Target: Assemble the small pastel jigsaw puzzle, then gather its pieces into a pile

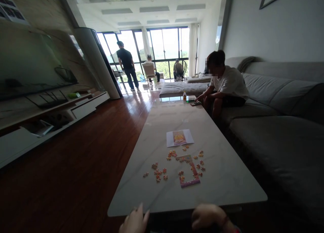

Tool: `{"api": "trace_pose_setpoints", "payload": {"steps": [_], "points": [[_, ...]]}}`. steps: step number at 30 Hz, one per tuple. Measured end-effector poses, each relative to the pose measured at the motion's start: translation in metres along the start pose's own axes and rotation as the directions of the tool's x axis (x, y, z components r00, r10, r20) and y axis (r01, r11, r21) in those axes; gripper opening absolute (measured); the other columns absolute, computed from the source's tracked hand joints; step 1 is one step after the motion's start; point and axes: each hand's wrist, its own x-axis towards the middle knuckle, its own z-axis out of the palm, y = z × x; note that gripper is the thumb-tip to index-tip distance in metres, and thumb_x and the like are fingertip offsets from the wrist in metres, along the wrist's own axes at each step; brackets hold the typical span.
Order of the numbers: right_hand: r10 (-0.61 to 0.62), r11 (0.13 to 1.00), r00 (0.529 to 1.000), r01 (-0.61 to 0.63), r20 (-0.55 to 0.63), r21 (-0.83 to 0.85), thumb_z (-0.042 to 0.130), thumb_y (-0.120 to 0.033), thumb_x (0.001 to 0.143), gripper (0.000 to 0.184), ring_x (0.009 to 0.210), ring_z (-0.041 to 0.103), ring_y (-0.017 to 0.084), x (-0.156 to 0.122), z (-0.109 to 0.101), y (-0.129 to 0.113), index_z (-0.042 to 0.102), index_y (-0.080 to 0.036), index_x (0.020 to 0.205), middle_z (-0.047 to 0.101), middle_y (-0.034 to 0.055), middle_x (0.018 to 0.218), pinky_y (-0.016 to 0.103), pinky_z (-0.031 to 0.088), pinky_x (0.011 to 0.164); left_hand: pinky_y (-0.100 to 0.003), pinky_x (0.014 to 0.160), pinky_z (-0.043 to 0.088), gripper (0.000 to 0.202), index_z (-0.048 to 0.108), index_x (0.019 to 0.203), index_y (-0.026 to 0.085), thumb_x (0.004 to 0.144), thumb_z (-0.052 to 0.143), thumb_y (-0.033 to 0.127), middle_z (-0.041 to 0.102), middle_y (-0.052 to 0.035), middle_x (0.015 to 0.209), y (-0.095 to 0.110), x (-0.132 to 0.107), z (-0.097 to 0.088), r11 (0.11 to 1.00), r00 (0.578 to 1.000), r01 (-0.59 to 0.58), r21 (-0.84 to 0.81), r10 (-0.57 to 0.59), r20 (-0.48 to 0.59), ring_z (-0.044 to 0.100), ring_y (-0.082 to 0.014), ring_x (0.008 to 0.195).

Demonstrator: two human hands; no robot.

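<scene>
Both my hands sit low at the near edge of a white marble table (222, 179). My left hand (134, 221) shows raised, parted fingers and holds nothing visible. My right hand (207, 216) rests further right, its fingers hidden past the table edge. Ahead of them lies a partly joined pink jigsaw puzzle frame (189, 170), with several loose orange-toned jigsaw pieces (164, 165) scattered around it. Just beyond is a printed picture sheet (179, 138) of a yellow cartoon figure. Neither hand touches the puzzle.
A seated person (226, 84) leans over the far table end beside a phone (195, 103) and a bottle (184, 96). A grey sectional sofa (273, 125) runs along the right. Dark wooden floor (71, 158) lies left; two more people stand or sit near the windows.
</scene>
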Motion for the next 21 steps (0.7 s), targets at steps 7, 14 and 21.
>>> {"api": "trace_pose_setpoints", "payload": {"steps": [7, 14, 21], "points": [[0.135, 0.984, 0.776, -0.03, -0.616, 0.178, 0.033, -0.035, 0.079, 0.034, 0.079, 0.058, 0.021, 0.087, -0.088, 0.04, 0.059, -0.013, 0.084, 0.062, 0.0117, 0.083, 0.032, 0.044, 0.073, -0.032, 0.087, 0.038, 0.041, 0.051, 0.112, 0.012, 0.082, 0.032, 0.032, 0.052, -0.0159, 0.115, 0.104, 0.122, -0.012, 0.989, 0.937, -0.056, -0.139, 0.004, -0.35, 0.05, -0.0225, 0.106], [0.002, 0.953, 0.655, -0.231, -0.755, -0.198, 0.041, -0.04, 0.076, 0.047, 0.111, 0.041, 0.03, 0.099, -0.058, 0.086, 0.045, -0.017, 0.117, 0.046, 0.0138, 0.118, 0.049, 0.034, 0.088, -0.045, 0.094, 0.032, 0.05, 0.043, 0.12, 0.007, 0.081, 0.035, 0.037, 0.037, -0.0222, 0.126, 0.081, 0.135, 0.028, 0.965, 0.769, 0.175, -0.197, -0.259, -0.585, 0.032, -0.0318, 0.119], [0.036, 0.911, 0.682, -0.323, -0.73, -0.257, 0.041, -0.035, 0.078, 0.036, 0.112, 0.038, 0.031, 0.105, -0.061, 0.072, 0.055, -0.018, 0.106, 0.047, 0.0133, 0.118, 0.051, 0.032, 0.087, -0.044, 0.096, 0.031, 0.051, 0.047, 0.116, 0.005, 0.077, 0.041, 0.038, 0.035, -0.0226, 0.127, 0.052, 0.147, 0.051, 0.972, 0.828, 0.134, -0.192, -0.217, -0.516, 0.03, -0.0323, 0.121]]}}
